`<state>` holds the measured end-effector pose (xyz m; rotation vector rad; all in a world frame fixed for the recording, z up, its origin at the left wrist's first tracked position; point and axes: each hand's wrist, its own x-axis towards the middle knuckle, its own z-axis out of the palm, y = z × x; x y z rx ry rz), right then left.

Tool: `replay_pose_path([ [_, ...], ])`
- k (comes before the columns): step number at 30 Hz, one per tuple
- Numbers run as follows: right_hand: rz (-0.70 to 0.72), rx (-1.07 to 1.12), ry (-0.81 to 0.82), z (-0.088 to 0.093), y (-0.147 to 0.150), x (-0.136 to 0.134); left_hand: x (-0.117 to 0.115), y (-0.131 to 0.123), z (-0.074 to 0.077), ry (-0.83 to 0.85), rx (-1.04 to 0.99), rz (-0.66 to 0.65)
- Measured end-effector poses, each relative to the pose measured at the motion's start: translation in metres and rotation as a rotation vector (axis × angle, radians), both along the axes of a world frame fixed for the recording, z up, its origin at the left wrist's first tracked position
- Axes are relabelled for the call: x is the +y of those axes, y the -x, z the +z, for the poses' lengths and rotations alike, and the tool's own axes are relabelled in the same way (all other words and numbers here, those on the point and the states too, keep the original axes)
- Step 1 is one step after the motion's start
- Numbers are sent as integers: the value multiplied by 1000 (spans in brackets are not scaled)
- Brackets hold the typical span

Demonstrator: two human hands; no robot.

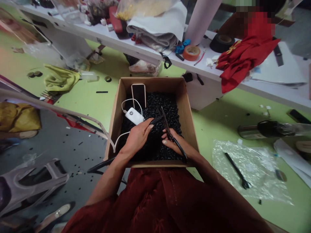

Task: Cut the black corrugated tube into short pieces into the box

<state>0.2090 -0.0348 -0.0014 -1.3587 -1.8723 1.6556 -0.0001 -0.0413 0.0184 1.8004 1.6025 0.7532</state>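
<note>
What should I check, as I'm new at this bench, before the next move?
1. Scissors in the right hand: held, blades pointing up: ok.
2. Black tube in the left hand: gripped, with its end sticking out past the hand: ok.
3. Blades clear of the left hand: apart: ok.
4. White cable from the power bank: runs close beside the left hand: not ok.
5. Phone upright in the cardboard box: whether the cable is plugged into it: cannot tell.
</note>
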Motion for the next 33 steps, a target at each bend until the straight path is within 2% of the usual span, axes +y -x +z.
replay_pose_path([
  [8,-24,-30,-45,-1,1,2,-1,-1,-2,21,1,-28],
  [16,-95,-96,-71,-12,-3,1,-1,-3,0,49,8,-83],
  [23,-91,-137,-107,-9,-3,0,-1,-3,0,90,112,-39],
  [33,-114,-203,-187,-13,-3,1,-1,-2,-3,93,204,-73],
])
